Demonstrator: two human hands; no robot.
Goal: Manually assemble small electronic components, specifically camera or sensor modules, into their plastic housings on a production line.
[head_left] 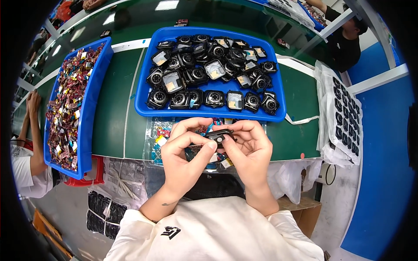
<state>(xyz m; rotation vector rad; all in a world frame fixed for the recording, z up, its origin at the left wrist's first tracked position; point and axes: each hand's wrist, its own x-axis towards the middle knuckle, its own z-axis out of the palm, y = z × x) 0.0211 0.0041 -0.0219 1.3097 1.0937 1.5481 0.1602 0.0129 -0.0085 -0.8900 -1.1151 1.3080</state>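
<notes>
Between my two hands, just in front of the table's near edge, is a black smartwatch case [220, 136]. My left hand [185, 150] is closed on its left side, with thumb and fingertips on the rim. From the other side my right hand [248, 145] grips it, the thumb pressed on the face turned toward me. Fingers hide parts of the case. Beyond my hands, a blue tray [143, 98] holds many similar watch cases [214, 98], some showing a round sensor back, others an open inside. Under my hands lies a clear plastic bag [152, 145] with small colourful parts.
At left stands a long blue bin [85, 143] heaped with small red, yellow and white parts. White trays [328, 108] of black pieces are stacked at right. A red stool [98, 172] is below the table. Other people's arms [32, 108] show at left.
</notes>
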